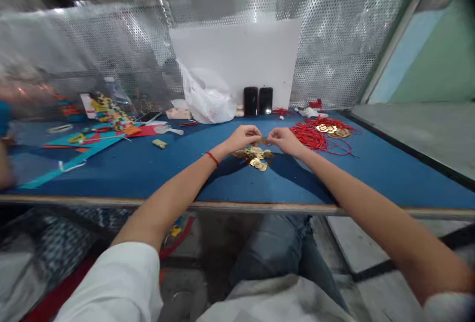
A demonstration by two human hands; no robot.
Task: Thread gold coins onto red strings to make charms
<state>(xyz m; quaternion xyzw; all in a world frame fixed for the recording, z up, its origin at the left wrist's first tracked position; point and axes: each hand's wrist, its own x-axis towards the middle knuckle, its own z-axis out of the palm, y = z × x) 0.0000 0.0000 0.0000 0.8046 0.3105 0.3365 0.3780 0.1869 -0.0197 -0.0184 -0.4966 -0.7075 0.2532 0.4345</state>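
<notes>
Both my arms reach out over a blue table (148,168). My left hand (243,136), with a red thread round its wrist, and my right hand (284,139) meet fingertip to fingertip. Together they pinch a small gold piece (263,140) between them. Just under the hands lies a small heap of gold coin-like discs (256,156). To the right of my right hand sits a tangle of red cord (315,136) with more gold discs (330,130) on it.
Two dark phones (258,100) lean on a white board (237,60) at the back, beside a white plastic bag (208,99). Coloured paper and craft scraps (100,124) cover the left side. Perforated metal sheet (334,40) walls the table. Another person's arm (4,163) shows at far left.
</notes>
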